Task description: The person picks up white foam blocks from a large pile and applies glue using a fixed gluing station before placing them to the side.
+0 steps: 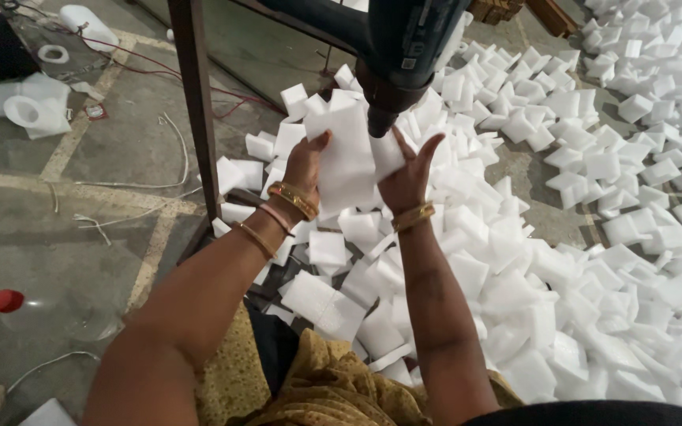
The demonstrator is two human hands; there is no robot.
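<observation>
head camera looks steeply down, close over the floor [33, 237].

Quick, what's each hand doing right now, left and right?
Left hand: closed on the left edge of the white foam block, holding it up.
Right hand: gripping the block's right side, under the mounted drill.

**Grey concrete floor strewn with white foam offcuts**

A worn grey concrete floor [57, 237], marked with faded pale lines, is seen throughout. A dark metal post [197, 110] is set upright on it. Right of the post, a wide heap of white foam blocks [609, 237] is spread. Left of the post, a thin red wire [144, 67], a white cord [175, 150] and a red cap [5, 300] are scattered.
</observation>
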